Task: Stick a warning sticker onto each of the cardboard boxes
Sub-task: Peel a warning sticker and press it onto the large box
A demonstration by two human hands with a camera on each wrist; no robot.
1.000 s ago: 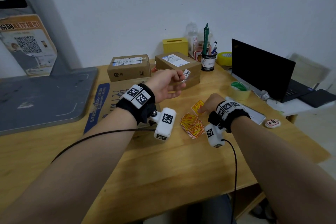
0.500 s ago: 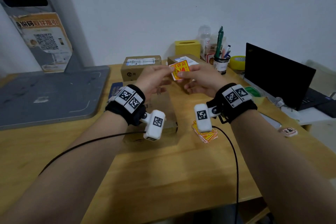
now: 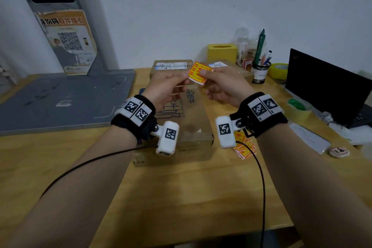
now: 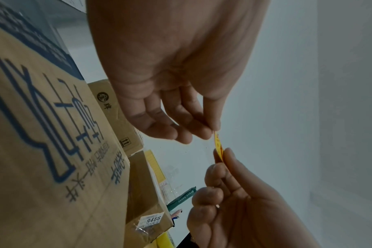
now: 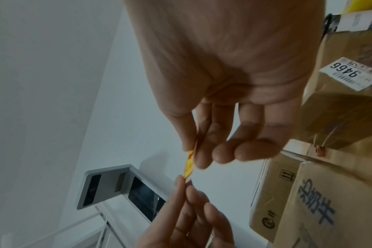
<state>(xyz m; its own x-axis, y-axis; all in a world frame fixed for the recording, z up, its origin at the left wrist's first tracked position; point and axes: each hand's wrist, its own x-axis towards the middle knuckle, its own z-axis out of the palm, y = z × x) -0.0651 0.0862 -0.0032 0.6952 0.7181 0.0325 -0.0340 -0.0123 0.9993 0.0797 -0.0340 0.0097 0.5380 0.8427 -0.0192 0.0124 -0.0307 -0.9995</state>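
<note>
I hold one yellow-and-red warning sticker (image 3: 198,74) up between both hands, above the long flat cardboard box (image 3: 193,119) with blue print. My left hand (image 3: 182,79) pinches its left edge and my right hand (image 3: 207,74) pinches its right side. In the left wrist view the sticker (image 4: 218,146) shows edge-on between left hand (image 4: 214,130) and right hand (image 4: 221,161). The right wrist view shows the sticker (image 5: 189,164) the same way. Two smaller boxes stand behind: one (image 3: 171,65) at the back left, one (image 3: 221,64) partly hidden by my right hand. A pile of stickers (image 3: 244,148) lies beside the long box.
An open laptop (image 3: 326,86) stands at the right, with a green tape roll (image 3: 296,104) and a white flat item (image 3: 310,137) in front of it. A pen cup (image 3: 260,72), yellow tissue box (image 3: 222,52) and yellow tape (image 3: 280,70) line the back. A grey board (image 3: 60,98) covers the left.
My right hand left the sticker pile on the table and rose with one sticker. Both hands came together over the long box and now hold that sticker between them.
</note>
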